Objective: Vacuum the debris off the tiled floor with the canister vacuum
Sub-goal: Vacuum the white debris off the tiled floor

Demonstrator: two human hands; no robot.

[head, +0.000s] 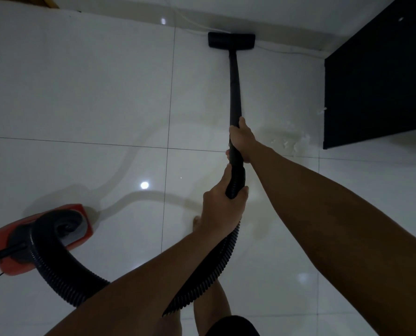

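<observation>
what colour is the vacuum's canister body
Red canister, with a black hose; seen in the head view.

Glossy tiled floor (80, 93); ribbed plastic hose (64, 282)

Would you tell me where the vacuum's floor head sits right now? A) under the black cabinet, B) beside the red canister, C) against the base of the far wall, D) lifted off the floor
C: the floor head lies flat on the tiled floor, touching the far wall's base.

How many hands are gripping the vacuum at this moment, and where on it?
2. The right hand grips the rigid black wand farther up; the left hand grips nearer the person, where the ribbed hose joins the wand.
</observation>
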